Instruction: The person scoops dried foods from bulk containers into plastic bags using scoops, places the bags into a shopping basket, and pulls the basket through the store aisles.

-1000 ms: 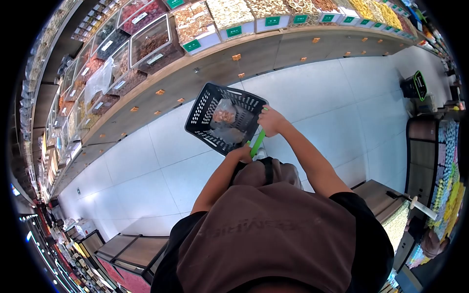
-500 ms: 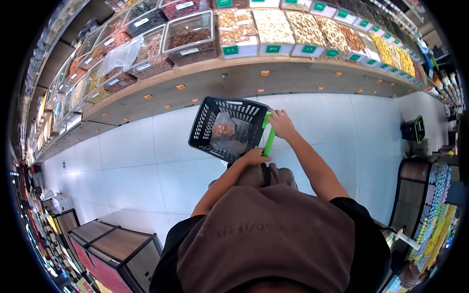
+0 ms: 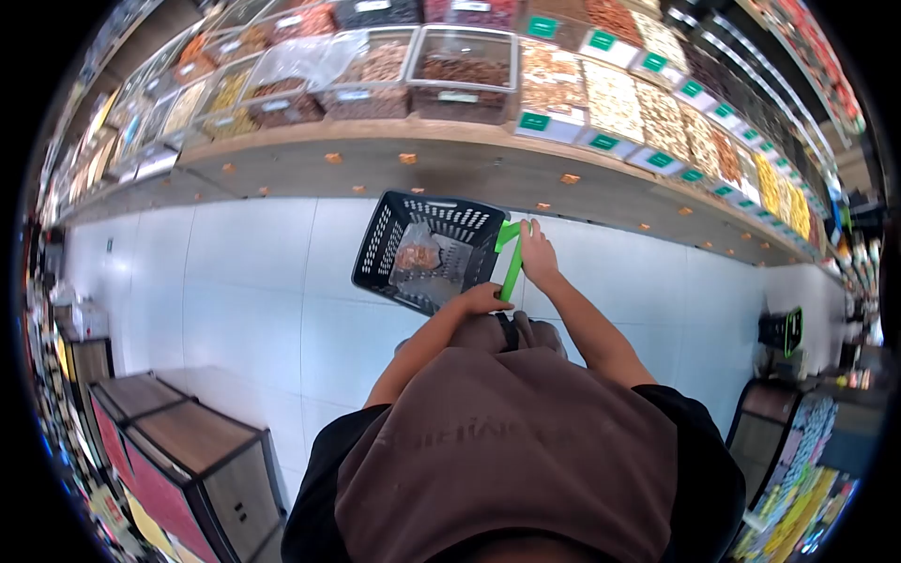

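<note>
A black perforated shopping basket (image 3: pixel 474 214) hangs in front of my body, tipped so that its inside faces me. Inside it lies a clear plastic bag (image 3: pixel 416 253) with orange-brown pieces in it. The basket's green handle (image 3: pixel 512 270) stands out on the right side. My right hand (image 3: pixel 539 255) is closed on the upper part of this handle, fingers pointing away from me. Lower down, my left hand (image 3: pixel 484 298) is closed at the handle's near end, close to the basket's corner, its fingers partly hidden.
Ahead runs a long wooden counter (image 3: pixel 450 169) with clear bins of dried foods (image 3: pixel 462 73) and nuts (image 3: pixel 612 98). A plastic bag (image 3: pixel 293 61) lies over some bins. Brown cabinets (image 3: pixel 188 427) stand at lower left, another black basket (image 3: pixel 781 330) at far right.
The counter and its bins have shifted rightward in view as my viewpoint turned. The basket sits slightly further left, and my right hand has moved a little along the handle.
</note>
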{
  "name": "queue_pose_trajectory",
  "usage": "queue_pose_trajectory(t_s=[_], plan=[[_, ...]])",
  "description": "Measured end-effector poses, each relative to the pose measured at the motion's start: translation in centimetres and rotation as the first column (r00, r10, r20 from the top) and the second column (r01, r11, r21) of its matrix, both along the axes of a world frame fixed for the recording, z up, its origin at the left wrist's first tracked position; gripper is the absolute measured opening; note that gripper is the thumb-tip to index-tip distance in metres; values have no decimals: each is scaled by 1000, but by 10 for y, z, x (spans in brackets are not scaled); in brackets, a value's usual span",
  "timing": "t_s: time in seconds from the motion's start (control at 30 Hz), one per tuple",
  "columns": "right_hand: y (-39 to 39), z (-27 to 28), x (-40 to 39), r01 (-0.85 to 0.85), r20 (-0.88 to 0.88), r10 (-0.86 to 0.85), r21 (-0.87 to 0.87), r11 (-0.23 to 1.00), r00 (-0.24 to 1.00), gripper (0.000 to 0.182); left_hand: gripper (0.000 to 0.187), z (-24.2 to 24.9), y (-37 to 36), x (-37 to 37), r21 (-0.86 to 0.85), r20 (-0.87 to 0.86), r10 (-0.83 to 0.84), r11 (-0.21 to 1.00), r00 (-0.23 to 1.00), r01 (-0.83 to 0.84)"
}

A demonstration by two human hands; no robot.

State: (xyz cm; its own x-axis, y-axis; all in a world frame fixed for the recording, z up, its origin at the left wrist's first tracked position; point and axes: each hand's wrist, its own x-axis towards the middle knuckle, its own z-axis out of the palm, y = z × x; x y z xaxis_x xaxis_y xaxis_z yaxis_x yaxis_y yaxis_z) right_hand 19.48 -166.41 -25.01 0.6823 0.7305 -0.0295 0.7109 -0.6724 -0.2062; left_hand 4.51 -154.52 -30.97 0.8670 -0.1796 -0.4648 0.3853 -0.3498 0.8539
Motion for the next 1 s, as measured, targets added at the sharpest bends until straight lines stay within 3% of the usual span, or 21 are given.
queue_pose_trajectory(t_s=[0.1, 0.13, 0.23, 0.3, 0.4, 0.5, 0.57, 0.63, 0.67, 0.7, 0.73, 0.8, 0.9, 0.97, 1.0], plan=[[44, 0, -6, -92, -28, 92, 19, 996, 995, 63, 54, -8, 40, -19, 35, 57, 84, 996, 995, -86], [58, -3, -10, -136, -24, 138, 52, 989, 990, 67, 53, 12, 53, -29, 40, 3, 148, 988, 989, -148], [117, 0, -16, -203, -104, 205, 33, 979, 973, 70, 52, 8, 91, -52, 110, -15, 318, 943, 948, -315], [157, 9, -22, -259, -131, 260, 18, 966, 957, 68, 49, 15, 112, -69, 120, 27, 437, 892, 899, -437], [217, 7, -33, -357, -173, 348, -23, 934, 922, 64, 42, 5, 138, -92, 194, 141, 658, 715, 740, -672], [277, 8, -46, -449, -201, 428, -70, 891, 881, 57, 41, -12, 174, -111, 239, 185, 685, 664, 704, -709], [314, -4, -53, -495, -228, 464, -102, 863, 856, 51, 39, 7, 199, -119, 242, 130, 734, 629, 667, -739], [356, -24, -60, -563, -35, 567, -189, 804, 823, 37, 37, 30, 228, -120, 275, 19, 762, 618, 647, -736], [378, -25, -66, -579, -44, 582, -183, 795, 812, 37, 41, 40, 242, -120, 305, -17, 763, 620, 647, -723], [395, -27, -76, -557, 41, 602, -334, 760, 797, 32, 41, 41, 250, -119, 313, -31, 772, 611, 635, -727], [413, -29, -85, -512, 123, 630, -474, 716, 767, 28, 40, 37, 259, -119, 381, 33, 819, 519, 572, -765], [444, -31, -108, -533, 122, 668, -506, 678, 734, 30, 38, 29, 276, -118, 498, 136, 889, 321, 438, -806], [482, -18, -127, -552, 105, 721, -571, 608, 685, 32, 38, 48, 312, -121, 603, 56, 913, 291, 403, -743], [506, -6, -137, -654, -43, 782, -578, 488, 622, 34, 36, 50, 341, -128, 648, 8, 945, 243, 326, -721], [518, 1, -147, -648, -11, 770, -548, 529, 638, 32, 35, 48, 356, -134, 680, 7, 955, 213, 296, -701]])
